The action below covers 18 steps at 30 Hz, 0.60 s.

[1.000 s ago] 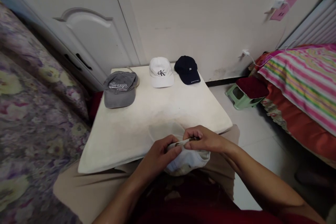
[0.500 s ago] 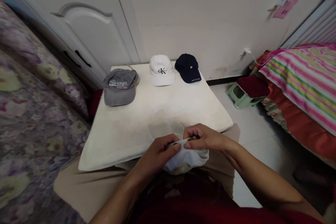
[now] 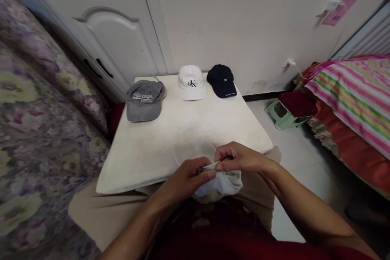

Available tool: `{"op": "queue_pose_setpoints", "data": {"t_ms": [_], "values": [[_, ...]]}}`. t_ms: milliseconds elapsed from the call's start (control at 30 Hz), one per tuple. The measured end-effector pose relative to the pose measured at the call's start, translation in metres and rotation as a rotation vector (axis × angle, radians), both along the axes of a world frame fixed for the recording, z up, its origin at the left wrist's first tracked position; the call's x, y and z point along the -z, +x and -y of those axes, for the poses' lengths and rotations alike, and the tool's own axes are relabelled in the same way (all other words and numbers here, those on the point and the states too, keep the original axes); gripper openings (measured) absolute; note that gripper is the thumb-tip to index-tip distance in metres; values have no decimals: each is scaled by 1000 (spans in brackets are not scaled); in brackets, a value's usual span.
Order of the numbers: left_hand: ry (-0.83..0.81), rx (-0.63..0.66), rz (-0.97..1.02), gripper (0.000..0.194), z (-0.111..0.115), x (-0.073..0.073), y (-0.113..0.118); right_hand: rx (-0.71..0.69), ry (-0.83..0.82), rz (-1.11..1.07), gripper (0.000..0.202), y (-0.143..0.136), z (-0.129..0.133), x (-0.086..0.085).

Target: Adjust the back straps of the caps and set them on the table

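A pale, whitish cap (image 3: pixel 217 188) is held over my lap at the table's front edge, its light brim (image 3: pixel 193 150) pointing onto the tabletop. My left hand (image 3: pixel 195 174) pinches the cap's strap on one side. On the other side my right hand (image 3: pixel 236 157) pinches the same strap, thumb and fingers together. The strap's fastening is mostly hidden by the fingers. Farther back on the table sit a grey cap (image 3: pixel 144 103) at left, a white cap (image 3: pixel 191 83) with black letters in the middle, and a navy cap (image 3: pixel 222 81) at right.
The caps rest on a cream-covered table (image 3: pixel 183 122). Behind it stand a white cabinet (image 3: pixel 112 32) and the wall. A flowered curtain (image 3: pixel 45 130) hangs at left. To the right are a green stool (image 3: pixel 289 109) with a dark red top and a bed (image 3: pixel 359 101) with a striped cover.
The view has shifted slightly, so the scene sits a little farther right. Both hands stay on the cap's strap, with the left fingers slightly moved along it.
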<state>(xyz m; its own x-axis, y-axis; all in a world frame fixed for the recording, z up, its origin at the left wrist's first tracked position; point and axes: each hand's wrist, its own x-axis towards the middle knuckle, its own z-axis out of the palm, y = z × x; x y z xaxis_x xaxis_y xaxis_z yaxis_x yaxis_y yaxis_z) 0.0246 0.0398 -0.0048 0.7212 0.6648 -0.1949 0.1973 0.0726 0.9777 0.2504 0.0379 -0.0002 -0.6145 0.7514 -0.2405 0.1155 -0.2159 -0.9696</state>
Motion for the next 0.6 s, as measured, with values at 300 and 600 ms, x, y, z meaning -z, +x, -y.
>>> {"op": "queue_pose_setpoints", "data": {"t_ms": [300, 600], "values": [[-208, -72, 86, 34, -2, 1, -5, -94, -81, -186, 24, 31, -9, 15], [-292, -77, 125, 34, -13, 2, -23, 45, -129, -320, 32, 28, -16, 37]]}}
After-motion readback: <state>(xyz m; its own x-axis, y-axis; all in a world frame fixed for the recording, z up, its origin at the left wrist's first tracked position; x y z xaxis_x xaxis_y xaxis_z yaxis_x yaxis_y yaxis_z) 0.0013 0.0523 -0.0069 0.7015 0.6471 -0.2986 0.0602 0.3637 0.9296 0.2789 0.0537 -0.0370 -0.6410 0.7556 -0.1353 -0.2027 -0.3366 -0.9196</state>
